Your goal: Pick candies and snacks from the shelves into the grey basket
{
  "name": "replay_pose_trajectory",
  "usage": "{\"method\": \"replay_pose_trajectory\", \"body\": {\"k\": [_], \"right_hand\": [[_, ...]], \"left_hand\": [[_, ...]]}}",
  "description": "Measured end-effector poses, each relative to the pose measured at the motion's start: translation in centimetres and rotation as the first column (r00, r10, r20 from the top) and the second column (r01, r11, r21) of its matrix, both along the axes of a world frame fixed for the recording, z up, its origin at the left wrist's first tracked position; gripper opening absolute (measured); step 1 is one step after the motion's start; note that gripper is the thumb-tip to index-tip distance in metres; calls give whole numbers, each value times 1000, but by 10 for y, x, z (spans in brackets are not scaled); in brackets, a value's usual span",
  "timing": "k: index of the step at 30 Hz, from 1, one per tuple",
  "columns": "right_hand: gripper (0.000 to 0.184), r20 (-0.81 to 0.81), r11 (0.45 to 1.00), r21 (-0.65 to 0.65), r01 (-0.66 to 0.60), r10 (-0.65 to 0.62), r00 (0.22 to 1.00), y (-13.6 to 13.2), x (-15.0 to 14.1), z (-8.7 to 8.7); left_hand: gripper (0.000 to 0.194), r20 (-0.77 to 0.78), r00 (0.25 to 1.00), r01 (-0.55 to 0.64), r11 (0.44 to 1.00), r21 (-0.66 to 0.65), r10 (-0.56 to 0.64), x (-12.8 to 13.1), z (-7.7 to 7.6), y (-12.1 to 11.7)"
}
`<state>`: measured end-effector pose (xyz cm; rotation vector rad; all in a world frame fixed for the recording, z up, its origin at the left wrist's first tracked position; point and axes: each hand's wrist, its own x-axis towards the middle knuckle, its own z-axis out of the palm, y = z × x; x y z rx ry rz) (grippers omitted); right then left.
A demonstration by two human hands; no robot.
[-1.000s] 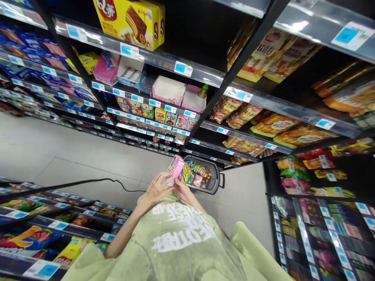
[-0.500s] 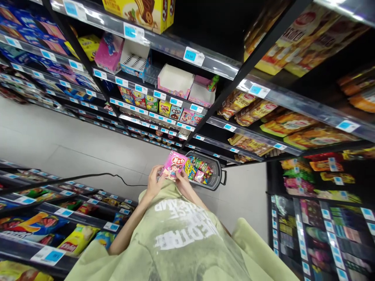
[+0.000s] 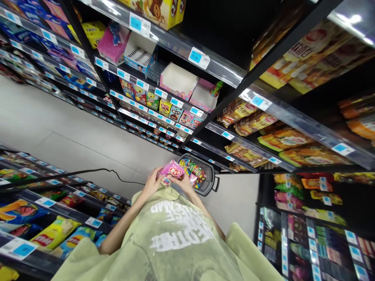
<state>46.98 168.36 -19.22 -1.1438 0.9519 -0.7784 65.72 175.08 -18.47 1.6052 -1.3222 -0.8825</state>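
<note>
A pink snack box (image 3: 172,170) with a red label and a cartoon figure is held in front of my body, between both hands. My left hand (image 3: 151,182) grips its left side, fingers closed along the edge. On the right side, my right hand (image 3: 184,183) closes on the lower corner, its thumb across the front. Just beyond the box, a dark grey shopping basket (image 3: 210,175) stands on the floor, partly hidden by the box and my hand. Colourful snack packets (image 3: 195,168) lie inside it.
Ahead rises a black shelf unit with small snack boxes (image 3: 165,108), display trays (image 3: 178,80) and bagged bread (image 3: 249,154). Another shelf with chip bags (image 3: 55,232) stands close on my left. A black cord (image 3: 102,170) stretches across the left, above the grey tiled floor (image 3: 88,150).
The pink box has tilted, so its top side shows more and its front less. Both hands keep hold of it. The view has shifted slightly.
</note>
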Motion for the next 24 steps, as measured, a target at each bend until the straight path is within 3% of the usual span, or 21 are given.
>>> {"method": "replay_pose_trajectory", "body": {"k": [3, 6, 10, 13, 16, 19, 24], "right_hand": [[67, -173, 972, -218, -84, 46, 984, -24, -28, 9], [68, -320, 897, -375, -234, 112, 941, -45, -53, 21], [58, -546, 783, -394, -481, 222, 808, -73, -80, 42], [59, -602, 737, -375, -562, 268, 752, -93, -97, 56], [53, -559, 754, -369, -543, 287, 778, -110, -111, 61], [47, -494, 815, -371, -445, 233, 838, -124, -119, 58], [50, -366, 905, -333, -265, 134, 921, -144, -120, 56]], "left_hand": [[36, 53, 997, 48, 999, -3, -47, -13, -3, -5], [37, 73, 992, 103, 995, -7, -102, -30, -2, -13], [38, 60, 987, 147, 989, -9, -146, -58, -2, -27], [39, 16, 992, 129, 991, 24, -129, -77, -4, -39], [43, -63, 989, 134, 991, 27, -132, -87, -4, -55], [45, -131, 976, 175, 985, 6, -173, -87, -1, -77], [42, -96, 963, 252, 967, -23, -253, -73, 9, -127]]}}
